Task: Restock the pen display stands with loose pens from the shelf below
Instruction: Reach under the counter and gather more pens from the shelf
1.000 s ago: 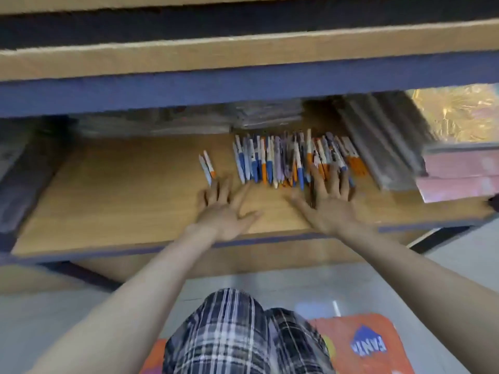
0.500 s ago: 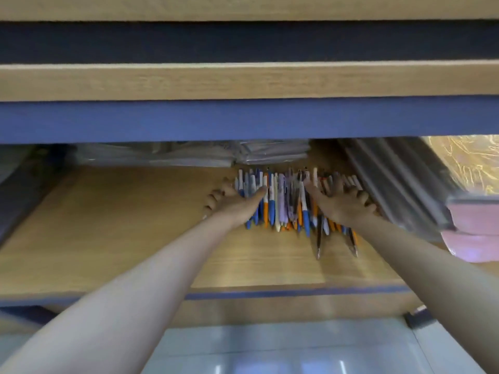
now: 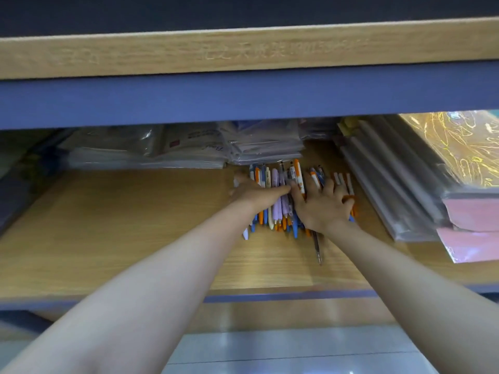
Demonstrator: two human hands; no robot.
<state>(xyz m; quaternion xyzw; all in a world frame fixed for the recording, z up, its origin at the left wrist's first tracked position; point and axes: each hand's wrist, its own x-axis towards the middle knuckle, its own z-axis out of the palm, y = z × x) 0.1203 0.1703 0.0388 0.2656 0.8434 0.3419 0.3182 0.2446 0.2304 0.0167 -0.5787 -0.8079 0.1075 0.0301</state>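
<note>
Both arms stretched under the upper shelf board (image 3: pixel 243 52) onto the lower shelf (image 3: pixel 121 225). Pens (image 3: pixel 278 209) bunched side by side toward the back edge of the shelf, right of its middle, barrels pointing front to back, tips nearly touching the wrapped packs (image 3: pixel 189 149) along the back. One dark pen (image 3: pixel 318 247) lying apart, just in front of the bunch, toward the front edge.

Left hand (image 3: pixel 253 194) pressed against the left flank of the bunch, thumb stretched right across the barrels; fingers on the far side, blurred, curl not readable. Right hand (image 3: pixel 322 205) laid flat on top of the right half of the bunch, fingers spread and nearly straight, gripping nothing, thumb tip meeting the left thumb over the middle pens.

Grey folders (image 3: pixel 391 184) stacked at the right end of the shelf, slanting toward the back, pink sheets (image 3: pixel 472 214) at their front, gold-patterned sheet (image 3: pixel 464 147) behind. Pale floor (image 3: pixel 283 354) below the front edge.
</note>
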